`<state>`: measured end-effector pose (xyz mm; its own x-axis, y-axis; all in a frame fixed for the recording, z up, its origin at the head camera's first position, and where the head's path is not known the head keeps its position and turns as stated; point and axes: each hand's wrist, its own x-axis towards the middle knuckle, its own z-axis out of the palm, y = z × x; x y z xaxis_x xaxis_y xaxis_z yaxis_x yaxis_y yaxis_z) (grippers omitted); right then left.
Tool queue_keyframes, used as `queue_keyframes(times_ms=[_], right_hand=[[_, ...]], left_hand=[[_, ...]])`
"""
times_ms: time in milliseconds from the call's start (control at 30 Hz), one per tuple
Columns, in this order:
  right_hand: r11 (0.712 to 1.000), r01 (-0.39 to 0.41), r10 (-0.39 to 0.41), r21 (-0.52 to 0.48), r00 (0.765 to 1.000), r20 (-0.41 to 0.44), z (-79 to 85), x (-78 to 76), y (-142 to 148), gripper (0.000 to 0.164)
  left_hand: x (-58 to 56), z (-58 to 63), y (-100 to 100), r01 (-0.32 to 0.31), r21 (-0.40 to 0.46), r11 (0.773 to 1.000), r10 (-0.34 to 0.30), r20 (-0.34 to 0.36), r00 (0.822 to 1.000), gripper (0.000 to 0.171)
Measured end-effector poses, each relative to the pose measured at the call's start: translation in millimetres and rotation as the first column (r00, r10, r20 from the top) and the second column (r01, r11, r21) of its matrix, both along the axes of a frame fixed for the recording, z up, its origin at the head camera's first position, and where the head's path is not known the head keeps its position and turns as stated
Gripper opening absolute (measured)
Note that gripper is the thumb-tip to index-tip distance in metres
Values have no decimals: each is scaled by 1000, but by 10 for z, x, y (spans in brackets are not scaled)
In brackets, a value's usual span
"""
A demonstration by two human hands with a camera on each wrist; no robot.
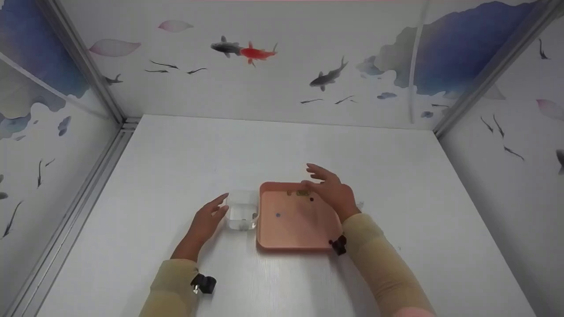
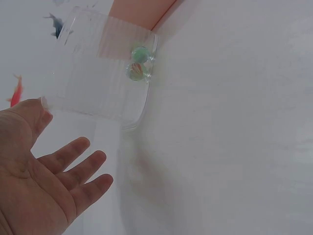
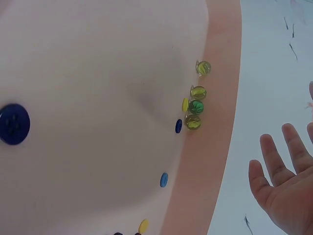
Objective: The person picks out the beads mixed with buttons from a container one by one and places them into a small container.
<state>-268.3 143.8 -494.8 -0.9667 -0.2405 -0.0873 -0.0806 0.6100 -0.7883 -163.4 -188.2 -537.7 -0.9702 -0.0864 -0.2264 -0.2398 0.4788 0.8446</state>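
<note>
My left hand (image 1: 206,223) is at the left side of a clear plastic container (image 1: 240,210), fingers spread and one fingertip right at its rim. Two glass marbles (image 2: 137,71) lie inside the container. Against the container's right side stands a shallow salmon-pink tray (image 1: 295,235). Over the tray's far right part is my right hand (image 1: 333,190), fingers extended and holding nothing. Several yellow and green glass marbles (image 3: 196,107) line one tray wall in the right wrist view. A large dark blue button (image 3: 13,124) and smaller buttons, including a light blue button (image 3: 164,179), lie in the tray.
Tray and container stand on a white tabletop (image 1: 198,154). White panels (image 1: 273,92) painted with fish enclose its back and sides. Black wrist cameras (image 1: 205,283) are strapped over both beige sleeves (image 1: 169,290).
</note>
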Motion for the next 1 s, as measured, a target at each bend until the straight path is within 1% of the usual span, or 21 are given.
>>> queue_keyframes(times_ms=[100,167,267,400,567,667,900,1000], right_hand=[[1000,8,-8,-14,1000,4,0,-24,12,76],[999,15,-14,-34,1000,22,-1,-38,17,73],[997,2,0,-77,999,34,0,-62,24,64],[992,-28,31,-125,999,21,4,-91,37,61],[990,-54,57,-127,998,27,-11,-130,65,64],[989,-53,60,-136,997,45,-26,-148,77,62],[979,-57,74,-198,994,79,-60,-197,86,57],[979,-54,74,-198,993,94,-91,-219,102,56]], left_hand=[[-3,4,0,-1,-3,1000,1,-4,1000,48],[-8,0,1,-1,-8,1000,1,-4,1000,48],[-14,1,5,1,-18,1000,-1,-2,1000,48],[-14,7,5,0,-17,1000,0,6,1000,48],[1,22,-1,7,-9,1000,-7,10,1000,48],[-1,28,2,7,-8,1000,-7,18,1000,48],[-10,30,3,-1,-21,1000,1,26,1000,48],[-9,24,2,0,-26,1000,0,22,1000,48]])
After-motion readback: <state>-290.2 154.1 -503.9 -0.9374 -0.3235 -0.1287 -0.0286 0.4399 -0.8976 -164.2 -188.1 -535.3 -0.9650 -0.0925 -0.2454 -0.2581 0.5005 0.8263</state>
